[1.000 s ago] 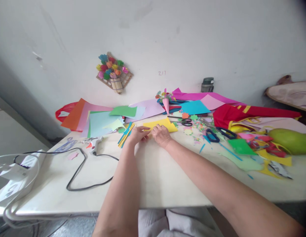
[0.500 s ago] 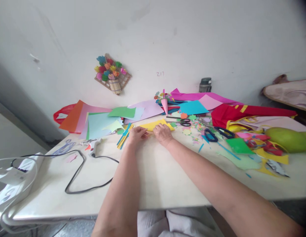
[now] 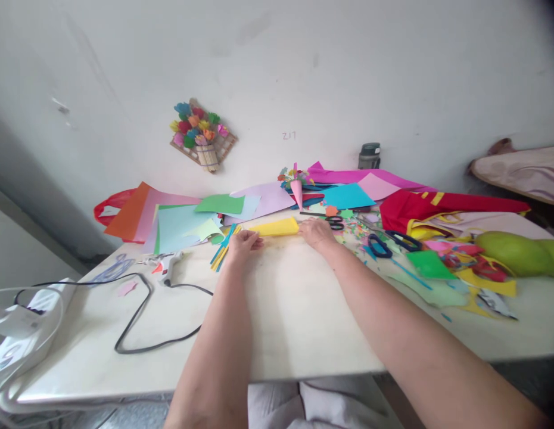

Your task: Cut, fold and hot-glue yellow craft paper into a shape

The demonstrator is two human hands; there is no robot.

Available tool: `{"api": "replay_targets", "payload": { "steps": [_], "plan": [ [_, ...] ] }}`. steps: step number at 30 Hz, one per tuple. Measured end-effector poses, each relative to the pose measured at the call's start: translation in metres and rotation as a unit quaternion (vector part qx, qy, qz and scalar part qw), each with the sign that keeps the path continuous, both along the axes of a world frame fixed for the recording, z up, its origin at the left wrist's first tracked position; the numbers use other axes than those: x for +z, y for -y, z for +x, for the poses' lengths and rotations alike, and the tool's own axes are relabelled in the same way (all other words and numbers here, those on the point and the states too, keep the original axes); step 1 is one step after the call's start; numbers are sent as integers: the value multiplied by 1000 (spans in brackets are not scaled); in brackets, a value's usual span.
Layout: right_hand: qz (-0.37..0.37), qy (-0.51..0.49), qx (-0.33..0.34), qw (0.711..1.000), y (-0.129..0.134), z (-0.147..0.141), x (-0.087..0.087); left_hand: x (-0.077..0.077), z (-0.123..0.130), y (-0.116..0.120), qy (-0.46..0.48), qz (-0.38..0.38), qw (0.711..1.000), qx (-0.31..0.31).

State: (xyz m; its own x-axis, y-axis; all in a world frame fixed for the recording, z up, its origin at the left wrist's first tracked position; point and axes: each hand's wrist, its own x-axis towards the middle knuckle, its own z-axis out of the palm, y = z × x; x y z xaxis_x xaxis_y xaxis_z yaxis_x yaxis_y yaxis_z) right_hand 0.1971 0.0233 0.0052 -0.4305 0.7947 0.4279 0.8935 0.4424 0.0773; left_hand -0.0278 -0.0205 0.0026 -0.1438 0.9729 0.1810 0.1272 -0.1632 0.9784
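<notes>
A yellow paper [image 3: 276, 227], rolled or folded into a long narrow shape, lies across the table between my hands. My left hand [image 3: 245, 244] pinches its left end, thumb and fingers together. At its right end is my right hand [image 3: 317, 232], fingertips beside the wider edge; whether they grip the paper is not clear. Blue and yellow paper strips [image 3: 223, 249] lie just left of my left hand. Behind the paper stands a pink paper cone [image 3: 296, 193] with small colourful paper flowers. Black-handled scissors [image 3: 335, 223] lie just beyond my right hand.
Coloured sheets [image 3: 179, 223] cover the back left. A glue gun [image 3: 170, 267] with a black cord and a power strip [image 3: 31, 333] are at left. To the right are blue-handled scissors [image 3: 380, 245], paper scraps, a green sheet [image 3: 431, 264] and red fabric [image 3: 406, 208].
My right hand has moved right, from on top of the yellow paper to its right end. The paper now looks narrower and more rolled. My left hand stays at the left end.
</notes>
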Motion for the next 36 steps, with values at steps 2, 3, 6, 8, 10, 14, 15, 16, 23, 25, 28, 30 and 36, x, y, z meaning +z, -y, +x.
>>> {"api": "replay_targets", "payload": {
  "steps": [2, 3, 6, 8, 10, 14, 15, 16, 23, 25, 28, 30, 36],
  "plan": [
    [-4, -7, -10, 1000, 0, 4, 1, -1, -1, -2, 0, -1, 1000, 12],
    [-5, -12, -19, 1000, 0, 5, 2, -2, -1, -3, 2, -1, 1000, 18],
    [-14, -23, -44, 999, 0, 8, 3, -2, -2, -5, -2, -2, 999, 40],
    [-24, -20, -46, 998, 0, 9, 4, 0, -1, -4, -64, 5, 995, 74],
    [-32, -10, -39, 999, 2, 10, 6, 6, 0, -1, -190, 48, 969, 148],
    [-60, 16, -25, 998, 7, 8, 11, 16, 6, 5, -399, 177, 860, 264],
    [-66, 19, -24, 997, 8, 7, 12, 17, 8, 6, -421, 193, 849, 253],
    [-71, 21, -23, 997, 9, 7, 13, 17, 12, 6, -439, 201, 846, 225],
    [-80, 39, 4, 996, 12, 10, 18, 6, 29, -1, -487, 184, 854, 14],
    [-93, 40, 3, 995, 12, 12, 20, 3, 29, -2, -472, 166, 866, 6],
    [-113, 35, 4, 993, 11, 16, 21, 2, 27, -2, -460, 137, 877, 2],
    [-106, 19, 12, 994, 9, 19, 19, 2, 27, -2, -459, 130, 879, -3],
    [-50, -42, 99, 993, 3, 13, 12, 0, 30, -3, -481, 135, 866, -4]
  ]
}}
